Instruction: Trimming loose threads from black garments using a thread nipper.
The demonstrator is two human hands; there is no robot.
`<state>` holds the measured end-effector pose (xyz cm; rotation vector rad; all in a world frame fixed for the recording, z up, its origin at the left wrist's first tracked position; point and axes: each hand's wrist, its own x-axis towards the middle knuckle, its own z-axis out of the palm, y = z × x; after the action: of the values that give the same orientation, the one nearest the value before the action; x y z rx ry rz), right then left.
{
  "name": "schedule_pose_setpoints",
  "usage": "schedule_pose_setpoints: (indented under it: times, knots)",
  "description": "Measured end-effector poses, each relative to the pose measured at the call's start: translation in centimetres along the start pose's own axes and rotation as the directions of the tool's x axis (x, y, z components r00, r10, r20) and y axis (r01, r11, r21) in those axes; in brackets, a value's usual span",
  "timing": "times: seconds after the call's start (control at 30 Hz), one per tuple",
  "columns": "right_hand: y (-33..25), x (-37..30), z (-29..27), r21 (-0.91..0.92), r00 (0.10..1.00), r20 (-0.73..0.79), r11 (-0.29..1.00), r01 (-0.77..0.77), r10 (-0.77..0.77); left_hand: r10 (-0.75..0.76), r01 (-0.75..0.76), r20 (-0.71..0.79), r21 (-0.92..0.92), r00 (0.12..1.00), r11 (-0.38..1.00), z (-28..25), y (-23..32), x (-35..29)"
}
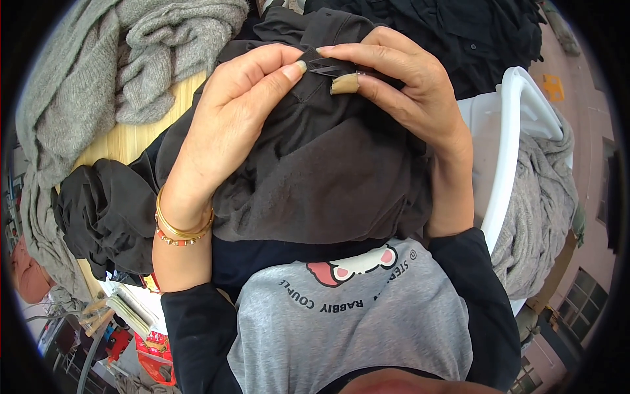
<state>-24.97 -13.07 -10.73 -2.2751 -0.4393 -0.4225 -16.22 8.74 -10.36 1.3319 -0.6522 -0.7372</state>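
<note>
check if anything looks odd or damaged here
One thing stands out: a tan wrap on the right hand, covering the thumb tip, while the left hand has a bare thumb. Nothing looks clearly spilled or damaged.

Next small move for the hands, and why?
I'd probably hold the left hand steady and ease the pointed tool in the right hand slightly along the dark garment: the left pinches the fabric, and the tool's tip lies near that pinch. Any loose thread is too small to tell.
</note>
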Motion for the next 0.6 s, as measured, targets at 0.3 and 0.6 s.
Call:
schedule_pose_setpoints:
  times: [0.3, 0.6]
  knots:
    - [-0.5, 2.2, -0.1, 0.493, 0.967, 0.121, 0.832, -0.253, 0.222, 0.061, -0.058, 0.041, -0.083, 0.997, 0.995, -0.1, 1.1, 0.7]
    - [-6.6, 8.2, -7.3, 0.581, 0.959, -0.163, 0.809, -0.096, 0.231, 0.344, -0.306, -0.326, 0.163, 0.881, 0.938, 2.7, 9.9, -2.5]
